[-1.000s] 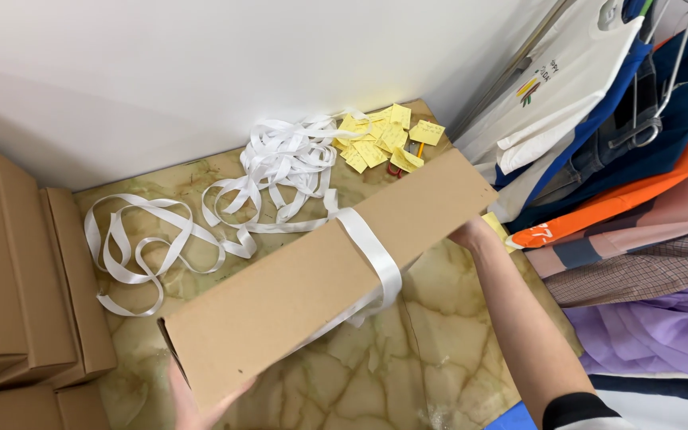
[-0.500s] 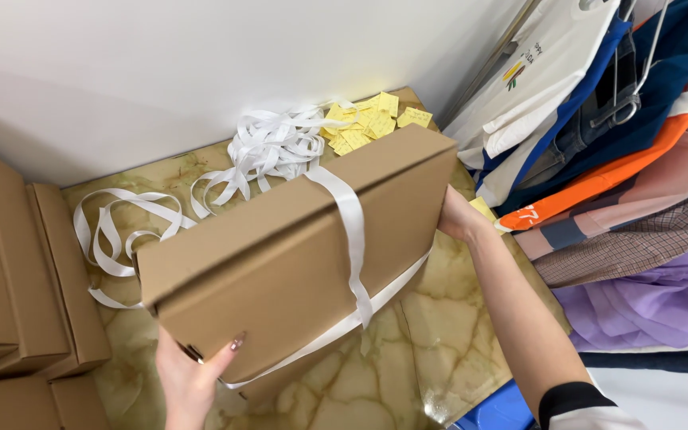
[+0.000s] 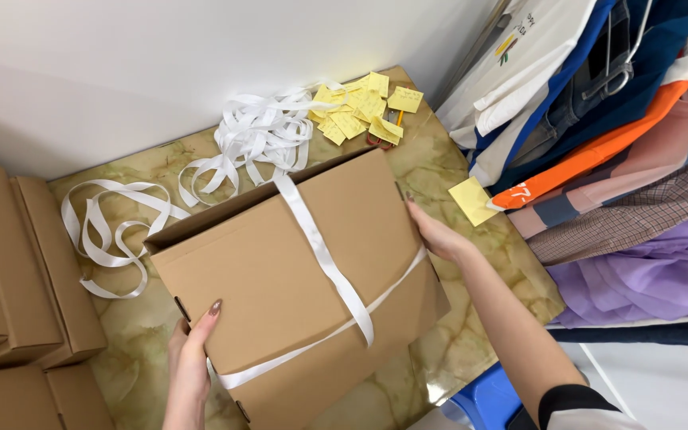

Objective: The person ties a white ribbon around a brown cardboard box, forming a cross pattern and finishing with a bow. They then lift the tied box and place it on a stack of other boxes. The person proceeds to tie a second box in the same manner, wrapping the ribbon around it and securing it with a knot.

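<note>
1. Right now the cardboard box (image 3: 296,279) sits tilted over the marbled table (image 3: 479,318), with a white ribbon (image 3: 324,259) crossed over its top face.
2. My left hand (image 3: 189,358) grips its near left corner; my right hand (image 3: 435,231) presses flat against its right side.
3. I'd judge even pressure from both sides stops the ribbon sliding.
4. Behind lie loose ribbon coils (image 3: 256,135) and yellow sticky notes (image 3: 360,111); more flat boxes (image 3: 17,271) stack at left, hanging clothes (image 3: 615,119) at right.

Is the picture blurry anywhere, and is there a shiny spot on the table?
Head view: sharp overall, the cardboard box and both hands crisp; soft, even light with faint shadows; a pale glare patch on the marble tabletop near its front edge; straight edges bend slightly toward the frame's sides.
</note>
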